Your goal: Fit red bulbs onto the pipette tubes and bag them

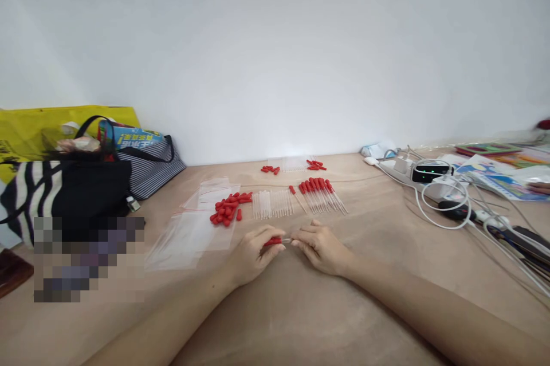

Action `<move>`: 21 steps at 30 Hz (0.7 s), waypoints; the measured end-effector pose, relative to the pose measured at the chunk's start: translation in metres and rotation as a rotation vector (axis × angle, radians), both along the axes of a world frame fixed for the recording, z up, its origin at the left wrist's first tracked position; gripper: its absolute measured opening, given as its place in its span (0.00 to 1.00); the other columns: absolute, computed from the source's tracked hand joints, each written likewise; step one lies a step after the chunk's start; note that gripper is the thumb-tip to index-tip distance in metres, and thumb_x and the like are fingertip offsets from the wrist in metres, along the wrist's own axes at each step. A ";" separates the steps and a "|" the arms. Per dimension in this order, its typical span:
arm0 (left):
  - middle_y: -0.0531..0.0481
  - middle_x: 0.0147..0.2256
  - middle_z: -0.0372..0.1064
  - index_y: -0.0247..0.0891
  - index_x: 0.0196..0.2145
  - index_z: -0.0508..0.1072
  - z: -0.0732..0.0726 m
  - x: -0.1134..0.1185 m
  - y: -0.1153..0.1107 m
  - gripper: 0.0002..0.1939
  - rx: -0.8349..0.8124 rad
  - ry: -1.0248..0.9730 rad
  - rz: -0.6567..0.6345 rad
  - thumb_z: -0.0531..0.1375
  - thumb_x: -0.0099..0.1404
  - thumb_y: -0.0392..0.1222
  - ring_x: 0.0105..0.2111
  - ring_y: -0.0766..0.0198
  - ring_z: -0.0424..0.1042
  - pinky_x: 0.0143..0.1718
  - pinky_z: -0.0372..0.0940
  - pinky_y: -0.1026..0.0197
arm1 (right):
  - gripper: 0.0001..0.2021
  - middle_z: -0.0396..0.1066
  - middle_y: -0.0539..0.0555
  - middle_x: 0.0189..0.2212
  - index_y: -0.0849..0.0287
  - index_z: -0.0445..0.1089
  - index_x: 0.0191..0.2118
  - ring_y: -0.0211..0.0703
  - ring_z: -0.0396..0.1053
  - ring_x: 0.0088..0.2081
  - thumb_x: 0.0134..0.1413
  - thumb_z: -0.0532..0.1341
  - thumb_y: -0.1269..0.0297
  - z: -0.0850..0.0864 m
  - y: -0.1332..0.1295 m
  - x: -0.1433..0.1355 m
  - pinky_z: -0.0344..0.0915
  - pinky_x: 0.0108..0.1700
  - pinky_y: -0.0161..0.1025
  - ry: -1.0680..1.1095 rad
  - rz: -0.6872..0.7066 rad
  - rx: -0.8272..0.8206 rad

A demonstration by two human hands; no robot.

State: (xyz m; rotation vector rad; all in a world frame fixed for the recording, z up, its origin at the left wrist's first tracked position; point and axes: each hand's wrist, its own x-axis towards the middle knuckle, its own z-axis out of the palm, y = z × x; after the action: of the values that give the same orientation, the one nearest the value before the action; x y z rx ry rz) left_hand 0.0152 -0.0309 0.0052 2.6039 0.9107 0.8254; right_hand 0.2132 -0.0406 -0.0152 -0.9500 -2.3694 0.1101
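Left of centre, we note flat clear plastic bags [178, 243]. Lower centre, our left hand [252, 254] grips red teardrop bulbs [272, 241]; our right hand [323, 248] pinches a slender clear tube [287, 240]. Centre: bulb-topped tubes [320, 187], bare tubes [275, 204], loose bulbs [227, 210] remaining unpaired.

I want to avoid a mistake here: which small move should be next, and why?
Probably ease the clear tube in the right hand straight into a red bulb in the left hand: their ends lie close together between the hands, and the red-topped tubes beyond show this pairing.
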 end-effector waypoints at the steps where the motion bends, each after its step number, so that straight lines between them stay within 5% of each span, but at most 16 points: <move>1: 0.47 0.33 0.68 0.36 0.38 0.67 0.000 -0.001 0.001 0.09 0.024 -0.013 -0.004 0.52 0.62 0.40 0.34 0.63 0.67 0.35 0.61 0.62 | 0.13 0.68 0.52 0.27 0.60 0.65 0.36 0.36 0.62 0.28 0.59 0.45 0.66 0.000 0.000 0.000 0.50 0.32 0.35 0.001 0.000 -0.008; 5: 0.49 0.28 0.68 0.36 0.31 0.69 -0.003 -0.005 0.004 0.09 0.105 0.006 -0.006 0.51 0.63 0.40 0.29 0.63 0.66 0.34 0.60 0.61 | 0.12 0.67 0.52 0.29 0.59 0.65 0.38 0.37 0.61 0.31 0.59 0.46 0.66 0.002 -0.001 0.002 0.51 0.34 0.36 -0.008 0.010 -0.009; 9: 0.50 0.25 0.69 0.36 0.30 0.71 -0.004 -0.006 0.004 0.09 0.093 0.009 -0.014 0.52 0.63 0.40 0.27 0.64 0.65 0.34 0.59 0.61 | 0.10 0.66 0.54 0.30 0.58 0.68 0.37 0.40 0.58 0.33 0.56 0.50 0.66 0.009 -0.004 0.005 0.49 0.34 0.38 -0.082 -0.029 0.157; 13: 0.49 0.31 0.67 0.38 0.41 0.67 -0.006 -0.008 0.006 0.12 0.010 -0.021 0.053 0.55 0.60 0.42 0.30 0.64 0.65 0.35 0.60 0.61 | 0.10 0.65 0.54 0.27 0.59 0.69 0.35 0.41 0.56 0.31 0.54 0.51 0.69 0.009 -0.004 0.008 0.47 0.32 0.39 -0.153 -0.064 0.244; 16: 0.51 0.32 0.63 0.37 0.50 0.57 -0.008 -0.013 0.008 0.26 -0.060 -0.043 0.224 0.59 0.55 0.43 0.27 0.66 0.63 0.32 0.61 0.62 | 0.10 0.65 0.54 0.27 0.59 0.69 0.36 0.41 0.58 0.31 0.54 0.51 0.69 0.002 0.005 0.015 0.49 0.32 0.39 -0.068 -0.197 0.195; 21: 0.55 0.23 0.59 0.36 0.36 0.66 -0.004 -0.017 0.010 0.08 -0.163 0.074 0.203 0.54 0.58 0.39 0.21 0.69 0.59 0.26 0.58 0.65 | 0.11 0.68 0.55 0.28 0.60 0.68 0.37 0.42 0.63 0.31 0.53 0.50 0.68 -0.006 0.038 0.026 0.53 0.35 0.39 0.178 -0.539 0.069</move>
State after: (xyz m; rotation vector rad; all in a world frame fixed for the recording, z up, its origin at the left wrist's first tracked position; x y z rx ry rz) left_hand -0.0013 -0.0209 0.0008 2.4444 1.2254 0.6741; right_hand 0.2387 -0.0029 -0.0209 -1.4418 -1.8735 -0.0929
